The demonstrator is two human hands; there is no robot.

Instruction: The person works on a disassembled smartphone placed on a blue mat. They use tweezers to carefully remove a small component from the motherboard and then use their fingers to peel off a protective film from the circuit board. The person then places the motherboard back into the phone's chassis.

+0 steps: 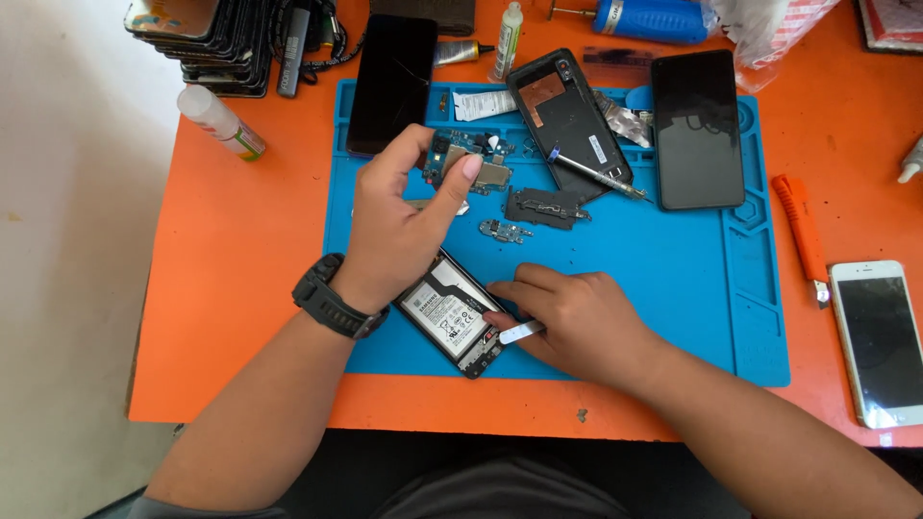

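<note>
The left hand [399,226], with a dark watch [329,296] on its wrist, is pinching a green circuit board [471,161] between thumb and fingers, holding it lifted above the blue repair mat [673,288]. The right hand [572,322] is closing narrowly around a small white pry tool [520,333], its fingertips resting on the lower end of an opened phone [452,312] whose battery is showing. That phone is lying tilted on the mat, close to the mat's front edge, between the two hands.

The mat is lying on an orange table [240,231] and is carrying most of the parts: a dark phone frame [569,120] with a screwdriver [596,175] lying across it, a black screen [697,130] at its right, another black screen [392,82] at the back left, a small black cover piece [543,207], and a little connector board [505,231].

Off the mat, a stack of dark phone parts [207,43] is sitting at the table's back left corner, a small white bottle [219,121] is lying near it, an orange cutter [800,235] is lying to the right of the mat, and a white phone [880,341] is resting at the table's right edge.
</note>
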